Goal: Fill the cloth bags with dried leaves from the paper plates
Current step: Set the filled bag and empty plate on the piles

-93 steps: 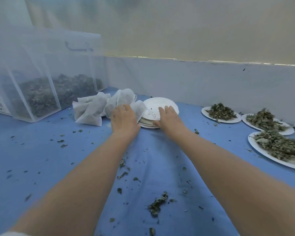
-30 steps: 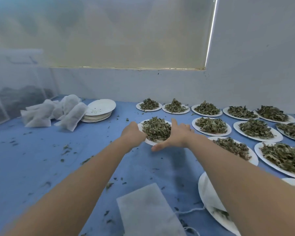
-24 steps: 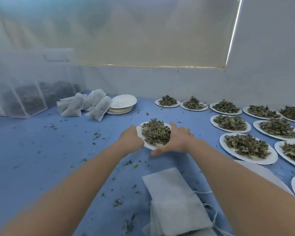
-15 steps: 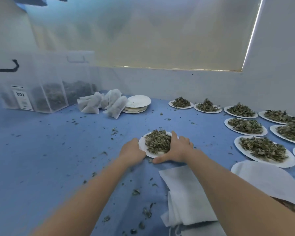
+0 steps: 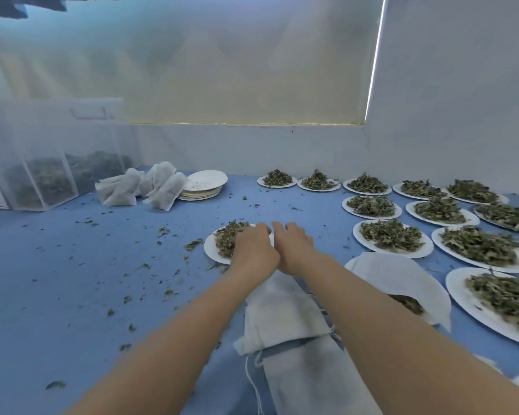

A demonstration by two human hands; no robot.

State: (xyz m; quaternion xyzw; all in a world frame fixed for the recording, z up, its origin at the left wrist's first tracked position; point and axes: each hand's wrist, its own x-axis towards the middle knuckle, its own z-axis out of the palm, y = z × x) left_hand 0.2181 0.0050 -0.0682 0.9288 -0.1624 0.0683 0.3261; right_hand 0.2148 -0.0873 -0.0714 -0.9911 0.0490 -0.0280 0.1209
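A paper plate (image 5: 209, 250) of dried leaves (image 5: 226, 236) lies on the blue table in front of me. My left hand (image 5: 252, 251) and my right hand (image 5: 292, 247) lie side by side over the plate's right half, fingers reaching forward across the leaves, tips bent down a little. They hide that part of the plate. Flat empty cloth bags (image 5: 285, 313) with drawstrings are stacked under my forearms. One more white bag (image 5: 402, 274) is draped over a plate with leaves at my right.
Several plates heaped with leaves (image 5: 393, 238) fill the right side up to the wall. At the back left are filled bags (image 5: 162, 187), a stack of empty plates (image 5: 204, 182) and clear bins (image 5: 42, 166) holding leaves. Leaf crumbs litter the table.
My hands have left the plate's two sides and come together over its right half. The plate has come closer to the stacked bags, and the view has swung a little.
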